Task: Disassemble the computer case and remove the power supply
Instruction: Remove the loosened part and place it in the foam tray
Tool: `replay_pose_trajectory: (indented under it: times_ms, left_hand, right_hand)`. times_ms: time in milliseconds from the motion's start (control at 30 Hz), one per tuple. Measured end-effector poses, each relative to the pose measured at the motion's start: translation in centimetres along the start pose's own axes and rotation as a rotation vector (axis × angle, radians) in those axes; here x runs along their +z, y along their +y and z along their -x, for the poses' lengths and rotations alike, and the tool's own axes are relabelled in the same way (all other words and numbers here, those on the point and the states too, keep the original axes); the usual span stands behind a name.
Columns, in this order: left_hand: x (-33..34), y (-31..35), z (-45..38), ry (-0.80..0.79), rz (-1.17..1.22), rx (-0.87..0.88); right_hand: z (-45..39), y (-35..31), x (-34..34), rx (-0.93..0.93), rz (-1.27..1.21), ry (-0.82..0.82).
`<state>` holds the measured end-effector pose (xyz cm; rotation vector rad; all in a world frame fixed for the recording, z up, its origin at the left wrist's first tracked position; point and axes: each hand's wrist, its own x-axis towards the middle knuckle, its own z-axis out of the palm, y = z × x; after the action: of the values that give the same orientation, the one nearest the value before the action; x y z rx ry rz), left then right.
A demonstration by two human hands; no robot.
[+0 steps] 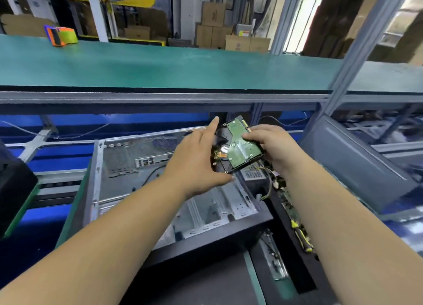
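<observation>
An open computer case (119,167) lies on its side in front of me, its bare metal interior facing up. Above its right end I hold a hard drive (240,149) with its green circuit board upward. My right hand (272,146) grips the drive's right side. My left hand (196,160) lies against the drive's left edge with the index finger stretched straight and the thumb under the lower corner. A grey power supply (253,175) with yellow and black wires shows just below the drive, partly hidden by it.
A grey side panel (357,162) leans at the right. A yellow-handled screwdriver (301,238) and a circuit board lie right of the case. A green shelf (160,64) runs across above, with an orange and green object (60,35) on it. A black box (13,190) sits at the left.
</observation>
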<state>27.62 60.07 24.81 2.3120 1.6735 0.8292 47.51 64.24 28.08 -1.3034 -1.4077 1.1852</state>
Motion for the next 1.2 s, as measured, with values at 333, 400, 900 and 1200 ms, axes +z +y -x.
replay_pose_trajectory:
  times_ms: [333,400,900,1200]
  left_hand:
    - [6.4,5.7,-1.7,-0.036,-0.004,-0.068]
    - [7.5,6.4,-2.0,-0.039,0.018,-0.084]
    - [12.0,6.8,-1.5,-0.011,0.107,-0.277]
    - [11.4,5.4,0.5,0.014,0.088,-0.315]
  right_hand:
    - [-0.3,6.2,-11.8,0.12,-0.01,0.247]
    - [-0.7,7.6,-13.6,0.114,0.043,0.266]
    - [-2.4,17.4,-12.4,0.238,0.782,-0.074]
    - [-2.9,20.5,-8.5,0.255,0.974,-0.09]
